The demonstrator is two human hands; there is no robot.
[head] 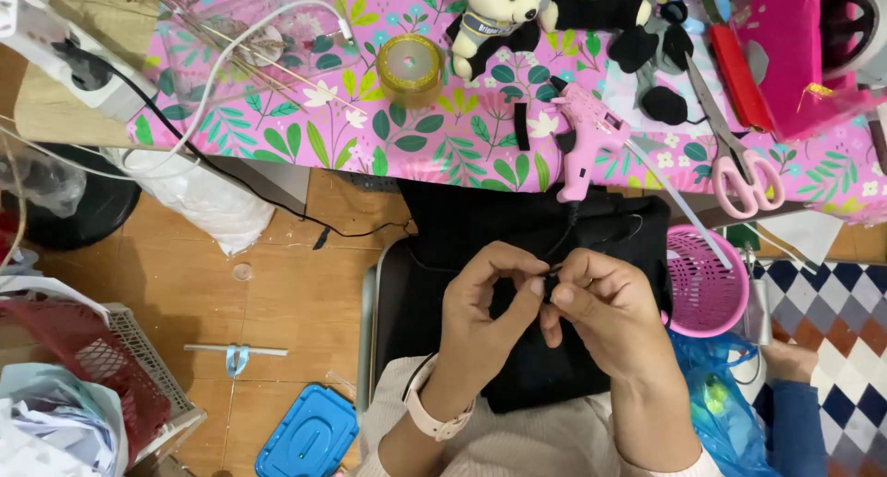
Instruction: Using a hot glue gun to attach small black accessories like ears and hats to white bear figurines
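Two hands meet over my lap, and between them sits one very small black piece, pinched where the fingertips come together. My left hand closes thumb and forefinger on it from one side, and my right hand presses thumb and forefinger against it from the other, so both grips are clamped on the same scrap; it is too small and dark against the black fabric spread across my lap for me to tell its exact shape. I judge it to be light and soft, something like felt or thin cloth, so it should bend rather than snap, and it would slip away easily if the pinch loosened. The best hold looks to be right at its edges with the fingertips, leaving the middle free. A thin dark cord runs up from near my fingers towards the pink glue gun lying on the flowered tablecloth ahead of me. Further along that table lie pink-handled scissors, a roll of gold ribbon, a white plush bear in a dark top, and several black cut-out shapes. A pink plastic basket stands just beside my right wrist, and a blue lidded box lies on the wooden floor to my left.
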